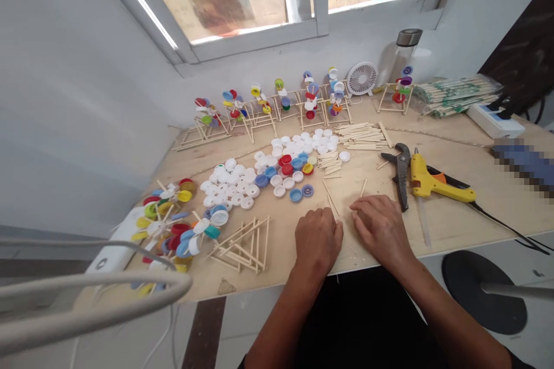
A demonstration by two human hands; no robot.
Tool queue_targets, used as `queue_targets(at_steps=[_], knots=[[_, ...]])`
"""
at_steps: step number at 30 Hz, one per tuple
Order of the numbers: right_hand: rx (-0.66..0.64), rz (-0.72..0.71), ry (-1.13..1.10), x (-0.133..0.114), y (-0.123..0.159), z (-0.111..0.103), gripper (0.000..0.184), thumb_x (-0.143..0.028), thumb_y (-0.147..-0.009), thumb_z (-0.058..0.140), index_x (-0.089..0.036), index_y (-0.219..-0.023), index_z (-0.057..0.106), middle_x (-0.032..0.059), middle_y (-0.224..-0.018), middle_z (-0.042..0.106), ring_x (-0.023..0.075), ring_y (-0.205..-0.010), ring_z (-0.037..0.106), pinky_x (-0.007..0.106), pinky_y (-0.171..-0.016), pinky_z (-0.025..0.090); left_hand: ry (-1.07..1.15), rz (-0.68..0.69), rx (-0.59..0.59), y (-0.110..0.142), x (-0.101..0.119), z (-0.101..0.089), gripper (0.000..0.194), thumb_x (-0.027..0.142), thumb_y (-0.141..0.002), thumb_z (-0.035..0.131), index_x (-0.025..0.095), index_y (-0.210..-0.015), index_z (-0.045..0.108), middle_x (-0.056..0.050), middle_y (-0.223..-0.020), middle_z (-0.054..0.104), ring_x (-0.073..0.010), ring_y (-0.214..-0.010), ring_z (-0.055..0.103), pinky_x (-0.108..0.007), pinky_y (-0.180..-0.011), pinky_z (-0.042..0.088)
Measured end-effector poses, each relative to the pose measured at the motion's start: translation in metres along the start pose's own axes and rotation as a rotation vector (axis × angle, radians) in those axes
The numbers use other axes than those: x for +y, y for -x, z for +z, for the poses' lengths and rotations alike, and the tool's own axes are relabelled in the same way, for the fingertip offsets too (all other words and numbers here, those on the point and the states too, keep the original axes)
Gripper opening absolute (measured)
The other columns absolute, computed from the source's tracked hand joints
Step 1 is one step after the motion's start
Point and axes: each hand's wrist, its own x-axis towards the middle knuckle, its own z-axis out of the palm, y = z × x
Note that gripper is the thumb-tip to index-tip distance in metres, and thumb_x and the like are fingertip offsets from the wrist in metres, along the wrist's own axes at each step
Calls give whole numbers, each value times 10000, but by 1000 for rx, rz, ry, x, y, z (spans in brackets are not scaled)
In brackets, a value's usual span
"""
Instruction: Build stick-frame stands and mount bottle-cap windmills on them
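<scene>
My left hand [318, 240] rests palm down on the plywood tabletop [281, 259], its fingertips at thin wooden sticks [331, 204]. My right hand [381, 228] lies just to its right, with fingers reaching towards a short stick [362, 187]. I cannot tell whether either hand grips a stick. Loose white plastic bottle caps [229, 184] and coloured ones [285, 168] spread out beyond my hands. To the right of my right hand lie metal pliers [401, 176] and a yellow hot glue gun [433, 183].
Several stick stands with bottle-cap wheels [285, 101] line the back edge. More cap wheels [167, 225] and a stick frame [242, 245] sit at left. Also present are a bundle of sticks [454, 95], a small white fan [361, 78], a bottle [404, 55] and a power strip [493, 121].
</scene>
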Motion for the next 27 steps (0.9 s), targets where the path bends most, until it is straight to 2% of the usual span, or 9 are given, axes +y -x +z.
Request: queue_targets(at_steps=[6,9,13,17,22,27], knots=[[-89,-69,144,-13,-28,12,122,-238,-813,557,-191,-727,629,85,-952,653,255,-971,500,417,-825,324,-56,-31,-55,-2,-3,-4,146,238,-859,477,187,-869,614,-60,-789,662,-226,-818,613,-333,-700,398],[-148,-74,219,-16,-35,19,114,-256,-786,575,-176,-720,621,99,-919,646,264,-952,488,423,-816,322,-68,-44,-56,-1,-7,-7,162,249,-865,470,189,-868,620,-59,-799,668,-228,-822,616,-332,-698,398],[-166,-54,266,-16,-37,20,97,-192,-774,547,-167,-715,621,106,-903,646,261,-930,487,419,-801,328,-70,-50,-67,0,-14,-10,128,233,-839,503,187,-865,620,-58,-840,676,-226,-837,617,-326,-700,401],[-138,-17,209,-16,-28,12,112,-171,-759,552,-179,-659,601,94,-895,653,253,-936,500,407,-796,335,-61,-76,-98,3,-20,-13,117,204,-823,507,190,-828,623,-52,-845,681,-210,-825,619,-312,-693,400],[-84,-4,104,-18,-1,3,117,-187,-761,569,-196,-644,578,77,-937,651,245,-958,512,397,-800,343,-20,-112,-128,14,-25,-16,127,209,-818,511,195,-785,634,-49,-819,683,-195,-797,622,-297,-678,399],[-103,16,38,-28,16,3,111,-195,-780,573,-193,-669,578,75,-934,648,243,-959,515,400,-816,343,41,-126,-168,22,-24,-16,167,244,-834,508,196,-762,651,-41,-786,691,-192,-784,636,-288,-669,398]])
